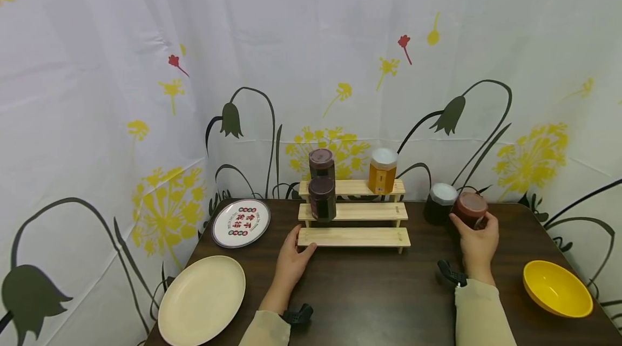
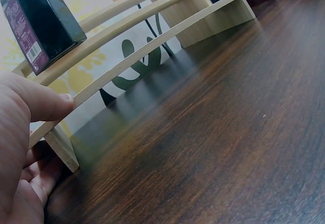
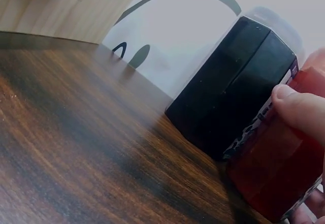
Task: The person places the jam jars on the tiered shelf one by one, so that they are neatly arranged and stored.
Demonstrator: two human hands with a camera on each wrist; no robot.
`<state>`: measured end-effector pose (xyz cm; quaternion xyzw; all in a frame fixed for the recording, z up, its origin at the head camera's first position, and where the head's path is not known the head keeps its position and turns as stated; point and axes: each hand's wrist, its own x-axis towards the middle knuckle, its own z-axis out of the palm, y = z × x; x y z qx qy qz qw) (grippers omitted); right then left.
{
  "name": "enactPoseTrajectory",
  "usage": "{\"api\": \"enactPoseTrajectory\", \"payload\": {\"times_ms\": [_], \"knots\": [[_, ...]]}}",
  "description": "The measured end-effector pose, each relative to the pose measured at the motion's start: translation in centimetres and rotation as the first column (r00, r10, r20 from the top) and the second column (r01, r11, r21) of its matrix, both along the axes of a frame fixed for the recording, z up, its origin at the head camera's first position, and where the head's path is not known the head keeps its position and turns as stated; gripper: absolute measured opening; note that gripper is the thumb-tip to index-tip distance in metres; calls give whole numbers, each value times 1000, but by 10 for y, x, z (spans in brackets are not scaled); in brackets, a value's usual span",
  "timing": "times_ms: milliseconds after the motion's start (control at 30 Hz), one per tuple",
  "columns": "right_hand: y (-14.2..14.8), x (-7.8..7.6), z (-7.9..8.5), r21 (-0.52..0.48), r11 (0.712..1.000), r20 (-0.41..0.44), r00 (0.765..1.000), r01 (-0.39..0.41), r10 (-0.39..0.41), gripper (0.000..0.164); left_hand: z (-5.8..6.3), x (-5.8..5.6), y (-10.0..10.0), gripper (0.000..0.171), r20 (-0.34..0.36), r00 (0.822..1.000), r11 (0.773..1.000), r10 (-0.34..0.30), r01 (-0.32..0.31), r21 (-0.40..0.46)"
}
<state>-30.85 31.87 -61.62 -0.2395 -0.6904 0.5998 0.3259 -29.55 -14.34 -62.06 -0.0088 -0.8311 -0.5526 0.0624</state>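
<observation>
My left hand (image 1: 292, 259) holds the left end of a three-step wooden display rack (image 1: 353, 237), thumb on the front edge of its lowest step and fingers around the end. On the rack's left side stand two dark jars, one on the middle step (image 1: 322, 198) and one on the top step (image 1: 321, 161). A honey-coloured jar with a white lid (image 1: 382, 171) is on the top step at right. My right hand (image 1: 478, 243) grips a red jar (image 3: 284, 168) on the table, right beside a black jar with a white lid (image 3: 233, 82).
A round plate with red lettering (image 1: 241, 223) lies left of the rack. Nearer on the left is a cream oval plate (image 1: 202, 300). At the right edge of the dark wooden table (image 1: 379, 297) stands a yellow bowl (image 1: 557, 289). A flower-printed curtain (image 1: 311, 65) hangs behind.
</observation>
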Motion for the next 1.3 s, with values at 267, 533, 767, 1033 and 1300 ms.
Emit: {"api": "enactPoseTrajectory", "payload": {"times_ms": [267, 533, 767, 1033, 1300], "knots": [[-4, 6, 8, 74, 984, -35, 987, 162, -160, 84, 1, 2, 1, 74, -6, 1000, 1000, -2, 2, 10], [-2, 7, 19, 56, 987, -182, 974, 150, -138, 78, 0, 1, 0, 74, 2, 1000, 1000, 2, -2, 9], [-3, 16, 52, 177, 980, -146, 987, 92, -67, 78, -2, 1, 0, 74, -10, 1000, 1000, -8, 8, 8], [-13, 26, 84, 313, 950, -97, 995, 7, 25, 77, -2, 1, 1, 74, -9, 1000, 1000, -11, 11, 27], [-36, 28, 105, 358, 932, -104, 989, -60, 104, 82, -2, -1, -1, 74, -4, 1000, 1000, -8, 8, 29]]}}
